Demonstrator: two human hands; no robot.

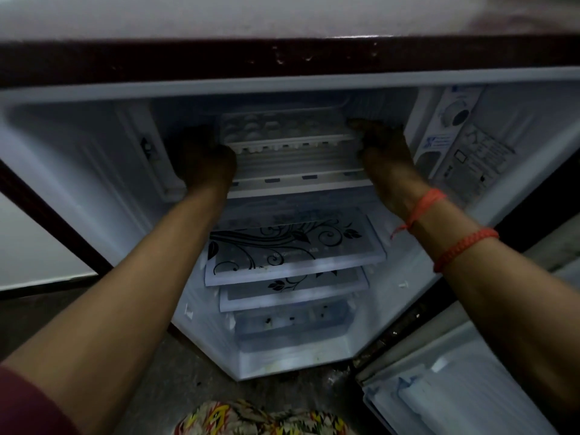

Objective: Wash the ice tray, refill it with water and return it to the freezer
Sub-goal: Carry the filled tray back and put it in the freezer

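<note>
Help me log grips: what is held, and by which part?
The ice tray: left hand grips its left end, right hand its right end.

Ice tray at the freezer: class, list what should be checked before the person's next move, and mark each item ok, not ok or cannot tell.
1. Left hand holds the ice tray at its left end: ok.
2. Right hand holds the tray's right end: ok.
3. Tray held roughly level: ok.
4. Water in the tray's cells: cannot tell, the picture is too dim.
5. Fridge door swung open, clear of both arms: ok.
6. Free room behind the tray in the freezer compartment: cannot tell, the back is dark.
</note>
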